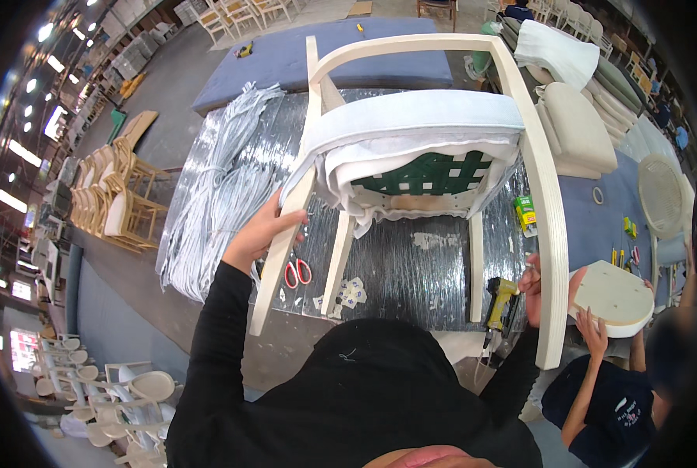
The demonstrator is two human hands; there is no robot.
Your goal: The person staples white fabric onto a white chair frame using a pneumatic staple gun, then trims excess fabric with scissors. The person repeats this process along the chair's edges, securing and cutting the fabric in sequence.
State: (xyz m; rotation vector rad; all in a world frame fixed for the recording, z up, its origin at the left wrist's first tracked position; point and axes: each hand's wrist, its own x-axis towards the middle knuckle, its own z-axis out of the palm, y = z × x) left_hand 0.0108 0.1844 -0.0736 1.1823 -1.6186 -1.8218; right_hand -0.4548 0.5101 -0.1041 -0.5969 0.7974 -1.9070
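Observation:
A pale wooden armchair (553,257) is tipped on the table, its seat underside facing me. Light blue-grey fabric (418,115) covers the seat edge, with loose white cloth folds around green woven webbing (426,173). My left hand (258,234) is closed around the left chair leg. Partly hidden behind the right leg, my right hand (530,290) has curled fingers against it. Just left of those fingers a yellow staple gun (502,303) rests on the table. Red-handled scissors (297,274) and white scraps (353,292) lie near the left leg.
Grey fabric strips (223,179) are piled on the film-covered table's left side. A green and yellow box (525,214) lies by the right leg. At right, a co-worker's hand (592,334) holds a padded seat (615,299). Cushions (574,129) are stacked beyond; chairs (118,203) stand at left.

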